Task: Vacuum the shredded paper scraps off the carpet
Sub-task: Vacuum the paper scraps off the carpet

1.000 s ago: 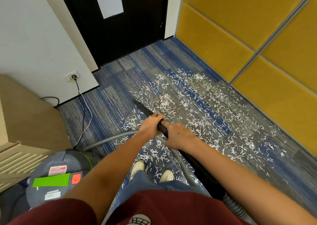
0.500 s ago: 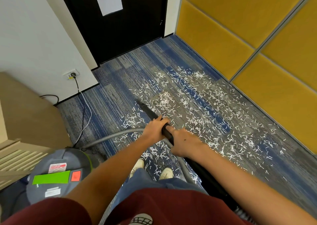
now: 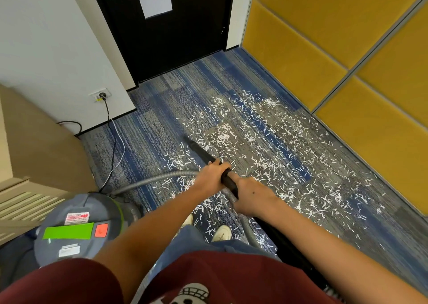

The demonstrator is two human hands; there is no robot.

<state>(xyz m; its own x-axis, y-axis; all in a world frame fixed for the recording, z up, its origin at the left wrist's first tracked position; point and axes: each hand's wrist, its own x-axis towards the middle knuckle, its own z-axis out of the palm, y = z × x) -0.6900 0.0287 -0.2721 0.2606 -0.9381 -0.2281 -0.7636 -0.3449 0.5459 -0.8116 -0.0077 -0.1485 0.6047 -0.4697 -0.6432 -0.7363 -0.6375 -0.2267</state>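
Observation:
White shredded paper scraps (image 3: 275, 151) lie scattered over the blue and grey carpet (image 3: 157, 127), thickest in the middle and toward the right wall. A black vacuum wand (image 3: 199, 152) slants down to the carpet, its tip at the left edge of the scraps. My left hand (image 3: 212, 175) grips the wand further forward, and my right hand (image 3: 251, 196) grips it just behind. A grey hose (image 3: 148, 181) curves from the wand back to the grey canister vacuum (image 3: 78, 229) at my lower left.
A black power cord (image 3: 113, 139) runs from a wall socket (image 3: 102, 94) across the carpet to the canister. A black door (image 3: 166, 25) stands ahead, yellow padded panels (image 3: 347, 72) line the right wall, and a beige cabinet (image 3: 30, 146) sits on the left.
The wand tip and both hands have shifted slightly to the right and forward along the left edge of the scraps. Both grips are unchanged.

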